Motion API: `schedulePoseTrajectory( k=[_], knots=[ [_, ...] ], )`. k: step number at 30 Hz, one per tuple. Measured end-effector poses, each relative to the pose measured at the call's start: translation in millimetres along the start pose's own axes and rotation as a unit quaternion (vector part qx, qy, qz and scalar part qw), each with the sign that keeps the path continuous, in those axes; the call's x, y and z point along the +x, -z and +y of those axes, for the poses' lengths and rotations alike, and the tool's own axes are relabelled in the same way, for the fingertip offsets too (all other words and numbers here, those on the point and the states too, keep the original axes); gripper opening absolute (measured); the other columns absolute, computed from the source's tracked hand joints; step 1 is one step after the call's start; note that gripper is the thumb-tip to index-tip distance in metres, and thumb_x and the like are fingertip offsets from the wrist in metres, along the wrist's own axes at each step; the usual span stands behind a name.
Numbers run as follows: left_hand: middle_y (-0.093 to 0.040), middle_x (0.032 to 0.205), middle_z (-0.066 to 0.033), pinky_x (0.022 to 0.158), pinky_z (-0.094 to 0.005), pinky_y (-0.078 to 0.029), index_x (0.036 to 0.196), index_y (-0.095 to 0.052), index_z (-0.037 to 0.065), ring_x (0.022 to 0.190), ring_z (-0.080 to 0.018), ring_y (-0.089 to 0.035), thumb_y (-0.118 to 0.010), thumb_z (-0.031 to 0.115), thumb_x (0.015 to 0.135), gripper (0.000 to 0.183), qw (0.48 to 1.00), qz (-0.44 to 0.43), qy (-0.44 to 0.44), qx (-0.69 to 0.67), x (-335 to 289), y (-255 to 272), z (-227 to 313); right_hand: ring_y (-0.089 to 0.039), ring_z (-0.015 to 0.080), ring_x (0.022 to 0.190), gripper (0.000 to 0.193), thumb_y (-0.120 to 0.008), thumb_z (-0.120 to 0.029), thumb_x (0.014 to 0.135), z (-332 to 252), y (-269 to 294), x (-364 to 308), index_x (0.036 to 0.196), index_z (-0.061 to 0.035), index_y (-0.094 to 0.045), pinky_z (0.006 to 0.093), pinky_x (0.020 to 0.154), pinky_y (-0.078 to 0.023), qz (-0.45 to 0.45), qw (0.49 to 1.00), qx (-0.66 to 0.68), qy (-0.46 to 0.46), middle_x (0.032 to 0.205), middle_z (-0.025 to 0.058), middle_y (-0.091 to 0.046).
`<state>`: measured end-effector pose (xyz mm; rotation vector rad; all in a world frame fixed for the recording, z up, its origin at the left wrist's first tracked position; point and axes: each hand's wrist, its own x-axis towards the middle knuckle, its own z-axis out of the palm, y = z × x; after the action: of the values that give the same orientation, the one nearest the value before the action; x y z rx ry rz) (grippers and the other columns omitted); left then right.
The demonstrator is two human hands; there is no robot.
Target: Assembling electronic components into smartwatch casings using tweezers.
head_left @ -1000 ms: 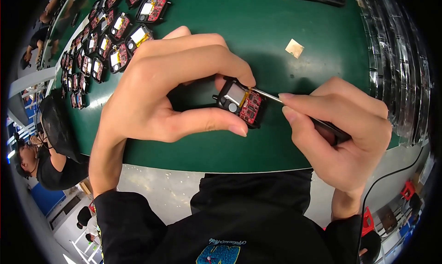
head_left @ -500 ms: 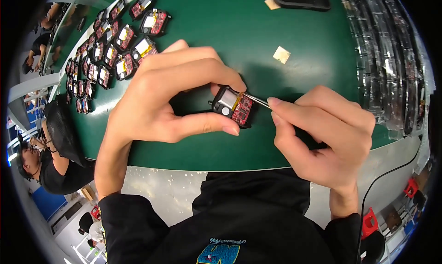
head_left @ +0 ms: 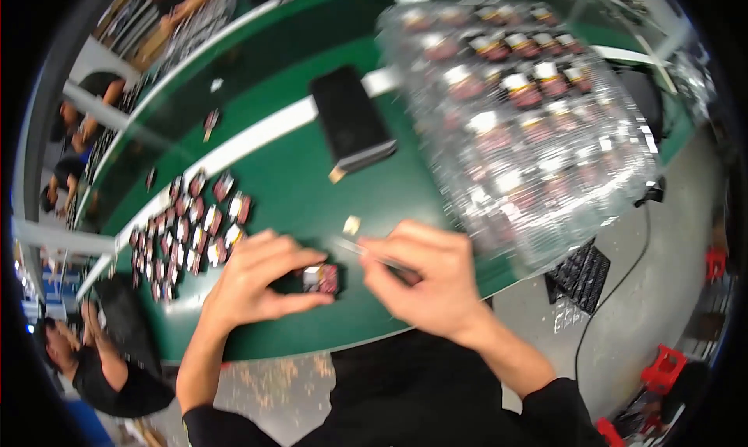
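Between the thumb and fingers of my left hand [head_left: 261, 282] is a small black-cased electronic module [head_left: 322, 279] with a red circuit board and a silvery-white part. It is held just over the green table [head_left: 288, 205]. My right hand [head_left: 428, 275] is closed around thin metal tweezers [head_left: 350, 247], whose tips point left and stand apart from the module. Just beyond the tips lies a small pale tan square [head_left: 351, 226]. Motion blur hides the module's fine details and whether the tweezers grip anything.
Many similar modules [head_left: 187, 233] lie clustered at the left. Clear plastic trays [head_left: 538, 147], holding more modules, are stacked at the right. A black rectangular object [head_left: 351, 120] lies at the far middle, with a tan piece [head_left: 336, 174] beside it. Another person [head_left: 113, 369] sits at the left.
The view has tilted up and swung right, bringing the trays more fully into sight. The tweezers have come away from the module toward the pale square. My left hand still holds the module.
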<state>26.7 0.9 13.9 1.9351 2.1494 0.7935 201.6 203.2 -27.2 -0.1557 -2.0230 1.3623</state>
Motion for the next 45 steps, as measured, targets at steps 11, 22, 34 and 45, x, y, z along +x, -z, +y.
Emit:
schedulePoseTrajectory(
  k=[11,22,34,45],
  knots=[
    [-0.068,0.077,-0.0021,0.059,-0.026,-0.041,0.105,-0.083,0.002,0.063,-0.0084,-0.055,-0.1,0.028,0.074,0.044,0.975,0.139,-0.139,-0.105,218,48,39,-0.058,0.0155,0.055,0.019,-0.08,-0.002,0.091,7,0,-4,0.109,-0.0004,-0.082,0.0324,0.05,-0.044,-0.005,0.999,0.045,-0.002,0.08,0.0072,-0.068],
    [-0.081,0.113,-0.0189,0.093,-0.0412,-0.06,0.13,-0.08,0.002,0.103,-0.03,-0.077,-0.088,0.033,0.09,0.05,0.983,-0.04,-0.173,0.05,405,20,1,-0.067,0.022,0.063,0.021,-0.078,-0.005,0.093,2,1,-5,0.113,0.0002,-0.082,0.0351,0.058,-0.051,-0.047,0.998,0.022,-0.026,0.086,0.0112,-0.073],
    [-0.08,0.116,-0.0173,0.095,-0.0474,-0.058,0.124,-0.076,0.003,0.111,-0.0375,-0.075,-0.068,0.025,0.104,0.031,0.985,0.021,0.03,0.17,249,122,-113,-0.066,0.0187,0.061,0.017,-0.081,-0.006,0.092,0,2,3,0.107,0.0012,-0.082,0.0331,0.056,-0.05,-0.039,0.999,0.009,-0.012,0.079,0.0103,-0.07],
    [-0.072,0.114,-0.0221,0.094,-0.0509,-0.059,0.116,-0.077,0.003,0.107,-0.0435,-0.072,-0.084,0.037,0.093,0.041,0.956,0.034,0.226,0.183,78,93,-212,-0.069,0.0263,0.065,0.019,-0.078,-0.009,0.093,-3,4,-4,0.109,0.0004,-0.081,0.0364,0.061,-0.054,-0.086,0.996,-0.004,-0.024,0.082,0.0116,-0.07]
  ],
)
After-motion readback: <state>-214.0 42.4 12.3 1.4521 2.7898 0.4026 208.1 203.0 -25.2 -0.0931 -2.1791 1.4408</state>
